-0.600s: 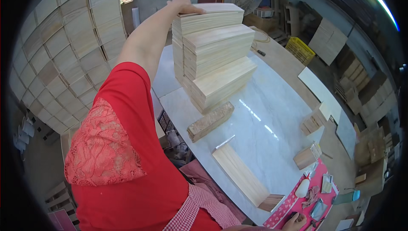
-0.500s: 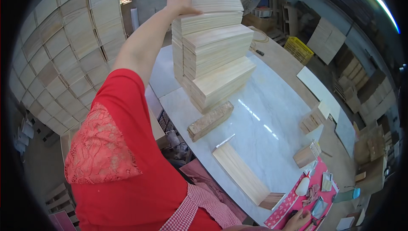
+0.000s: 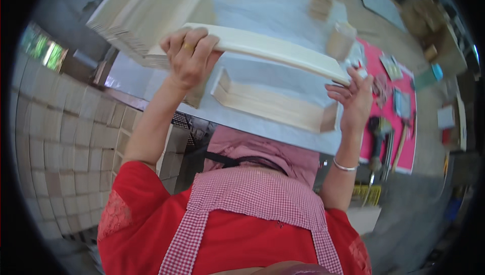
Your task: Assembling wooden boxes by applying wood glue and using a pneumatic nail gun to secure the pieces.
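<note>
1. Stacked pale wooden blocks point(image 3: 65, 138) are filling the far left like a wall; the white worktable point(image 3: 283, 12) is curving across the top.
2. I'm seeing the left hand point(image 3: 189, 57) curling over the near-left end of a long pale plank point(image 3: 273, 50), fingers wrapped on top, thumb hidden underneath. Firmly closed on it.
3. Tall pile of planks point(image 3: 146, 17) is sitting just behind that hand, on the table.
4. Below the lifted plank, a low bundle of boards point(image 3: 275, 104) is lying flat on the table.
5. The right hand point(image 3: 353, 100) is cupping under the plank's right end, fingers spread, half open, touching more than gripping.
6. My judgement: the right end wants a fuller hold, and the plank keeping level while clearing the small block point(image 3: 339, 40) beside it.
7. Pink mat point(image 3: 384, 138) with scattered tools is lying far right.
</note>
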`<state>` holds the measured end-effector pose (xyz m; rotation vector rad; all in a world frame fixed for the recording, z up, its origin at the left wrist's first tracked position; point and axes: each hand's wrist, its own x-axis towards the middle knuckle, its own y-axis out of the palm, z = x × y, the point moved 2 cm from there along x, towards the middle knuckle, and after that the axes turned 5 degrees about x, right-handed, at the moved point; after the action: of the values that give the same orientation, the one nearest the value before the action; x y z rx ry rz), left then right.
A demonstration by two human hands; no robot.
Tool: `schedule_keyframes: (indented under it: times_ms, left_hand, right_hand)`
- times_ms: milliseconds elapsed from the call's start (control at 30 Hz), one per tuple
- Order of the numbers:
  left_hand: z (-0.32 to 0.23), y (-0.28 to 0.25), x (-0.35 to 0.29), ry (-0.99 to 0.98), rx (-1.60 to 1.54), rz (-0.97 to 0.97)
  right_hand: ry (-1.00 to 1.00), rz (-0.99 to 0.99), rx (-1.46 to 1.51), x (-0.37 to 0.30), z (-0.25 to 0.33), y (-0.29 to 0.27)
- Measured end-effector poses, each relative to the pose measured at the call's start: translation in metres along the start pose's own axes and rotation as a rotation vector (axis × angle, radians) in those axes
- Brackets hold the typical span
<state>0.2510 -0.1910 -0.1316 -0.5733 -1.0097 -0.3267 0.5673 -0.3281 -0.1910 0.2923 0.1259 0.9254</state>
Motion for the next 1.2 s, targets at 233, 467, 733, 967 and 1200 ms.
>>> schedule_keyframes:
  times_ms: [233, 467, 733, 967, 1200]
  left_hand:
    - [-0.072, 0.006, 0.012, -0.042, -0.159, 0.330]
    - [-0.164, -0.014, 0.062, 0.129, -0.556, 0.740]
    - [-0.191, 0.003, 0.086, 0.008, -0.997, 0.972]
    - [-0.199, 0.012, 0.077, -0.094, -1.050, 0.900]
    - [-0.193, 0.020, 0.073, -0.123, -1.077, 0.922]
  right_hand:
    - [-0.264, -0.214, 0.003, -0.044, 0.005, -0.044]
    - [-0.179, -0.075, 0.169, -0.077, -0.026, 0.003]
    - [-0.293, -0.115, 0.097, -0.091, -0.027, -0.007]
    - [-0.280, -0.059, 0.082, -0.088, -0.026, -0.013]
    - [-0.076, 0.125, 0.168, -0.096, -0.001, -0.036]
